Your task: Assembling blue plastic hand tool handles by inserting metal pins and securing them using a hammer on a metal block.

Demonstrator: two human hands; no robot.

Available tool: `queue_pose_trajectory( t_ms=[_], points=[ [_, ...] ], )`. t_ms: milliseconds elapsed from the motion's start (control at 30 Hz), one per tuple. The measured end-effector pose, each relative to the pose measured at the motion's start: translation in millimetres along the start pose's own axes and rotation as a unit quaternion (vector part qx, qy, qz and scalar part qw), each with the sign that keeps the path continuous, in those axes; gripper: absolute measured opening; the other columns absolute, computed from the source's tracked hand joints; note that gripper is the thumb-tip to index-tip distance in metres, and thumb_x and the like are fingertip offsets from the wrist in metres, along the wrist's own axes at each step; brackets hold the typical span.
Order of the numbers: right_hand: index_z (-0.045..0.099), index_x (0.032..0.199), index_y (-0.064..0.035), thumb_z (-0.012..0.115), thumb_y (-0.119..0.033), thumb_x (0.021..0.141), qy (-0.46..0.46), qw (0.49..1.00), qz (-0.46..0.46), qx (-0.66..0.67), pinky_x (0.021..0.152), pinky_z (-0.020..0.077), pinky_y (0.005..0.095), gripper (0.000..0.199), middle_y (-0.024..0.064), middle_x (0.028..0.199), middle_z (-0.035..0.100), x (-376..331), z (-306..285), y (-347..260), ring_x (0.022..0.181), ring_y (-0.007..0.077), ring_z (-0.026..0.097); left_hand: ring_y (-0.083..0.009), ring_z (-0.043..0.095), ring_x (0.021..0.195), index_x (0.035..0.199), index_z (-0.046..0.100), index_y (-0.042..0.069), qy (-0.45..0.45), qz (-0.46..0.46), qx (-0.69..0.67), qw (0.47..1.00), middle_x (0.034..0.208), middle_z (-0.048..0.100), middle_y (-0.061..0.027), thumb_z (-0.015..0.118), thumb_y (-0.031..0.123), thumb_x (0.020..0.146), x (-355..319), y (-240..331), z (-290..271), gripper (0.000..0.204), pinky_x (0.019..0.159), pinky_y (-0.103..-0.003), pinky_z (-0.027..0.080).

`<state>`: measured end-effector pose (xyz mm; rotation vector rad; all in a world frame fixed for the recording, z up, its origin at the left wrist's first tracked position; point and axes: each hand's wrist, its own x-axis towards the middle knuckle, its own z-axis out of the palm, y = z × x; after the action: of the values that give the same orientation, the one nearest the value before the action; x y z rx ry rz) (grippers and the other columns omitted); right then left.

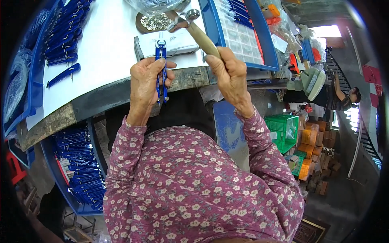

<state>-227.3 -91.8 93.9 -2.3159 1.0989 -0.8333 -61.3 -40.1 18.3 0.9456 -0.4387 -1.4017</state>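
Observation:
My left hand (144, 83) pinches a blue drawing compass (163, 69) upright, its two legs hanging down and its hinged metal head pointing away from me. That head rests at or just above a pale block (182, 42) on the bench; contact is not clear. My right hand (231, 77) is closed round the wooden handle of a ball-peen hammer (206, 41). The metal hammer head is raised to the right of the compass head. Behind the block sits a round dish (156, 22) of small brass-coloured parts.
Another blue compass (63, 75) lies on the white bench top beside a pile (65, 34) of them. Blue trays (259, 65) border the work area. A bin of compasses (77, 162) stands low at left. A green crate (285, 131) and another person (338, 97) are farther right.

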Motion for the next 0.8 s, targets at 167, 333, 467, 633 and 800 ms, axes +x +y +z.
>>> queue_pose_trajectory(
  t_ms=[167, 333, 467, 633, 800],
  points=[
    [0.057, 0.092, 0.0015, 0.055, -0.016, 0.087, 0.01, 1.0, -0.002, 0.019, 0.045, 0.0328, 0.0219, 0.018, -0.002, 0.058, 0.044, -7, -1, 3, 0.052, 0.0046, 0.04, -0.0077, 0.049, 0.046, 0.088, 0.057, -0.008, 0.004, 0.011, -0.006, 1.0, 0.063, 0.057, -0.008, 0.052, 0.016, 0.087, 1, -2, 0, 0.025, 0.039, -0.016, 0.04],
    [0.056, 0.087, 0.0, 0.056, -0.014, 0.085, -0.042, 0.991, -0.041, -0.117, 0.044, 0.0354, 0.0274, 0.014, 0.0073, 0.054, 0.046, -10, 15, 17, 0.045, 0.0132, 0.044, -0.0078, 0.049, 0.045, 0.088, 0.057, -0.009, -0.002, 0.005, -0.005, 1.0, 0.063, 0.057, -0.0081, 0.052, 0.016, 0.087, 0, -2, 1, 0.026, 0.039, -0.016, 0.041],
    [0.056, 0.084, 0.0005, 0.057, -0.014, 0.085, -0.027, 0.995, -0.03, -0.087, 0.043, 0.0346, 0.0273, 0.015, 0.0071, 0.054, 0.046, -2, 17, 16, 0.044, 0.0133, 0.043, -0.0081, 0.048, 0.045, 0.088, 0.057, -0.009, 0.005, 0.002, -0.015, 1.0, 0.063, 0.057, -0.0081, 0.052, 0.015, 0.087, 1, -4, -1, 0.025, 0.039, -0.017, 0.041],
    [0.057, 0.087, 0.0016, 0.057, -0.015, 0.086, 0.025, 1.0, 0.004, -0.009, 0.044, 0.0321, 0.023, 0.017, -0.0007, 0.056, 0.045, -1, 4, 13, 0.05, 0.0065, 0.04, -0.0083, 0.049, 0.045, 0.088, 0.057, -0.009, -0.007, 0.004, 0.001, 1.0, 0.062, 0.057, -0.0082, 0.052, 0.015, 0.087, 1, -1, -1, 0.025, 0.039, -0.017, 0.041],
    [0.057, 0.087, -0.0001, 0.054, -0.02, 0.088, 0.038, 0.999, 0.036, 0.016, 0.041, 0.0297, 0.0203, 0.021, -0.0028, 0.057, 0.045, 0, 2, 20, 0.047, 0.0039, 0.038, -0.0086, 0.05, 0.046, 0.088, 0.057, -0.009, -0.007, 0.008, -0.01, 1.0, 0.062, 0.058, -0.0085, 0.052, 0.014, 0.087, 3, -1, -1, 0.024, 0.039, -0.017, 0.04]
  ],
)
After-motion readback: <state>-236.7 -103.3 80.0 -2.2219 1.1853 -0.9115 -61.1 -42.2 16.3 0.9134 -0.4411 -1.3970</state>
